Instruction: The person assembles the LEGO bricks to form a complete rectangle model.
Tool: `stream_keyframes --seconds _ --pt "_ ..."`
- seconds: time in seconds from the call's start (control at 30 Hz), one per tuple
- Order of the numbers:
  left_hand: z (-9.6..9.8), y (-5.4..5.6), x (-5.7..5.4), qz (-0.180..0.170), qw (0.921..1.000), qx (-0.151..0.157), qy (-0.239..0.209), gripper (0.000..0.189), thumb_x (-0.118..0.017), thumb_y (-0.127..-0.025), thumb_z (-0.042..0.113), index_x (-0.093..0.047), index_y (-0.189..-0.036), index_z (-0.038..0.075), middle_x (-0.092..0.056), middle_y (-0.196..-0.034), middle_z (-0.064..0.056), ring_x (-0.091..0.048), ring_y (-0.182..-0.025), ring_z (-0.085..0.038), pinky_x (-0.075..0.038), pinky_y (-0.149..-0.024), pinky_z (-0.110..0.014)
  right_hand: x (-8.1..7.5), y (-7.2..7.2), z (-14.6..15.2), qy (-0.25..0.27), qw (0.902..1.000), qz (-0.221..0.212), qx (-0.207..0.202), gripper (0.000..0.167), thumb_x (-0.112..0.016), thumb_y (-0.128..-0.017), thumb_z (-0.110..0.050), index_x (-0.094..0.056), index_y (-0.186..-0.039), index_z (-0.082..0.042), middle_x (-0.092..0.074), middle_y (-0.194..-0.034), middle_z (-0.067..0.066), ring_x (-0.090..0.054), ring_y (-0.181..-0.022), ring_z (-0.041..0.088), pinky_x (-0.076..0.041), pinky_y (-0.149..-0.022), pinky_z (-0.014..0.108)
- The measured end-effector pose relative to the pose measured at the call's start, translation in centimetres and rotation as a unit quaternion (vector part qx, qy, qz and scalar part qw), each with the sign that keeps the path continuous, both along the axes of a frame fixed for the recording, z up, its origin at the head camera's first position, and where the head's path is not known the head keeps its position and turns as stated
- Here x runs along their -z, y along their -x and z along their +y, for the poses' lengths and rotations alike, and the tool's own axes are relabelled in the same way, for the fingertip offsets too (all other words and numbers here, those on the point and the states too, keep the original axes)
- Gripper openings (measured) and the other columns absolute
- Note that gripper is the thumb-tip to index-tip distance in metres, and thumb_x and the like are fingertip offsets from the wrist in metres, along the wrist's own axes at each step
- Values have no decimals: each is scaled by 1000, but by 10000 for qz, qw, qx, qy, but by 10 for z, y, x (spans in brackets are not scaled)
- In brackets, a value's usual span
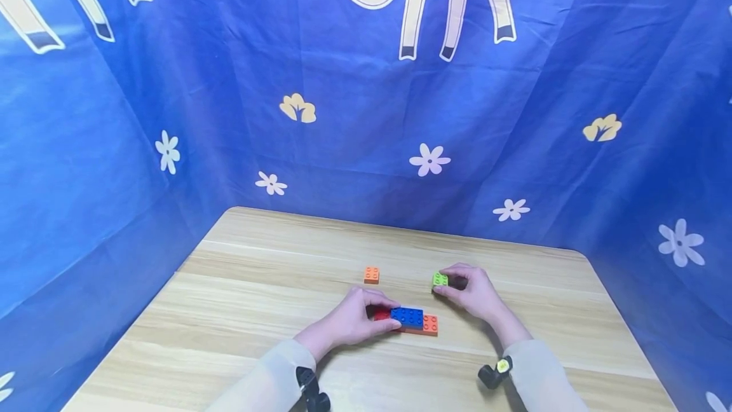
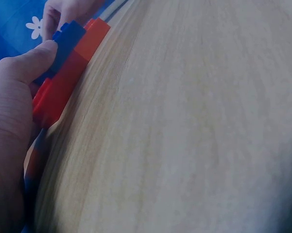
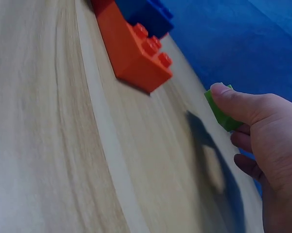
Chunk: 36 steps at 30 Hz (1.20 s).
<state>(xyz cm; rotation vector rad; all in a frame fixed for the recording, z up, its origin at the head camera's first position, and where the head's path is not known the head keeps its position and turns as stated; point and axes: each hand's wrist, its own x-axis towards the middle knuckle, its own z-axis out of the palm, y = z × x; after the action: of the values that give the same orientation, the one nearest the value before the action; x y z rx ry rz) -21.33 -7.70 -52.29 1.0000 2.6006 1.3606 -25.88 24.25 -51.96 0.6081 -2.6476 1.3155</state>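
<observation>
My left hand [image 1: 357, 318] pinches a blue building brick [image 1: 407, 316] between thumb and fingers. This blue brick sits on top, bridging a red brick [image 2: 56, 94] and an orange brick [image 3: 136, 60] lined up end to end on the table. Studs of the orange brick show past the blue one's right end. My right hand [image 1: 473, 291] holds a small lime-green brick [image 1: 439, 280] by its sides, thumb and fingertips, behind and right of the joined bricks. In the right wrist view, the thumb covers part of the green brick [image 3: 224, 115], and a shadow falls on the table beside it.
A small orange brick [image 1: 372, 275] stands alone behind the joined bricks. All lie on a wood-grain table [image 1: 274, 259]. Blue cloth [image 1: 354, 145] with animal and flower prints hangs behind the table and along both sides.
</observation>
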Motion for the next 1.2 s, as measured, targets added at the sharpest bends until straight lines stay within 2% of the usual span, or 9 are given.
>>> stream_keyframes --seconds 0.23,0.5,0.77,1.2 --pt "0 1 1 19 10000 6 3 39 -85 -90 46 -82 -119 20 -73 -105 19 -66 -100 -2 -52 -93 -29 -11 -8 -6 350 9988 -234 -252 35 -92 -84 -23 -81 -115 -12 -75 -107 -5 -71 -101 20 -60 -94 42" --pt "0 1 1 24 10000 18 -17 40 -86 -89 45 -82 -119 18 -74 -105 19 -66 -99 -3 -53 -91 -28 -16 -17 -10 651 9961 -417 -431 34 -91 -85 -18 -80 -116 -9 -74 -109 2 -72 -101 27 -59 -96 47" --pt "0 2 1 51 10000 27 -21 40 -85 -90 46 -82 -119 18 -74 -106 18 -67 -100 -3 -53 -92 -29 -17 -25 -9 540 9964 -297 -589 33 -90 -87 -20 -80 -117 -11 -73 -108 -3 -72 -99 19 -60 -94 47" --pt "1 2 1 7 9999 71 -121 37 -87 -90 42 -82 -118 17 -75 -103 17 -68 -95 -4 -55 -83 -26 -17 -43 -8 360 9962 -140 -779 37 -91 -87 -27 -80 -119 -13 -73 -110 -9 -72 -100 16 -59 -94 46"
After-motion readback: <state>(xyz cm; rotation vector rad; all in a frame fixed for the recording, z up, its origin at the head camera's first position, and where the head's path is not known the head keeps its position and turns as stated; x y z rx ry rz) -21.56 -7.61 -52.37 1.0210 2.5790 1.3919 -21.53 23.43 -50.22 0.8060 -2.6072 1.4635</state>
